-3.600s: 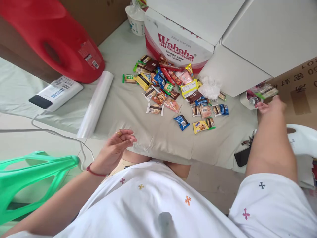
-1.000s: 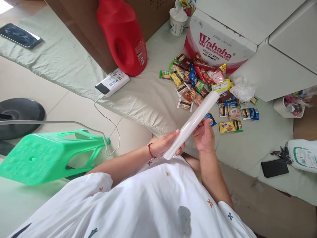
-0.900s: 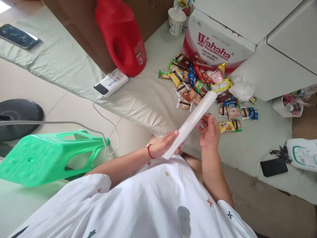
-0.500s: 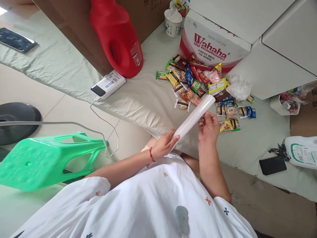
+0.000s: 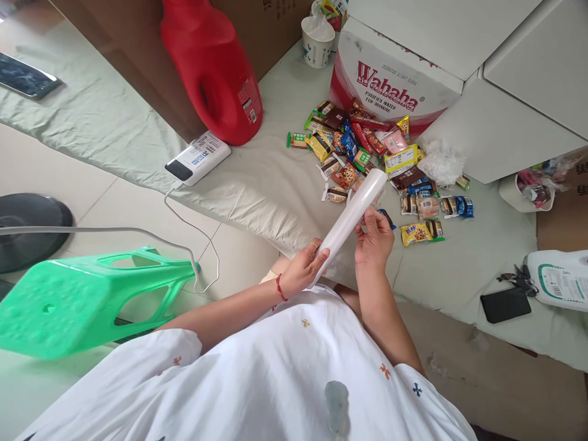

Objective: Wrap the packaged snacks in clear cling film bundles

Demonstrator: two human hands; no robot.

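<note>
I hold a long white roll of plastic film (image 5: 351,217) slanted up to the right in front of my chest. My left hand (image 5: 305,269) is closed round its lower end. My right hand (image 5: 374,236) touches the roll near its upper half, fingers curled and pinching at its surface. Behind the roll a heap of small wrapped snacks (image 5: 367,162) lies spread on the pale green sheet (image 5: 275,184).
A red jug (image 5: 211,67), a white power bank (image 5: 197,158) with a cable, a Wahaha carton (image 5: 390,92), a paper cup (image 5: 316,40) and white boxes (image 5: 505,131) stand behind. A green plastic stool (image 5: 87,300) lies at my left; a black wallet (image 5: 505,304) and white bottle (image 5: 558,278) at right.
The roll, which lay on the sheet 3.6 s ago, is now in both hands. Over the last second my right hand shifted along it and my left grip turned.
</note>
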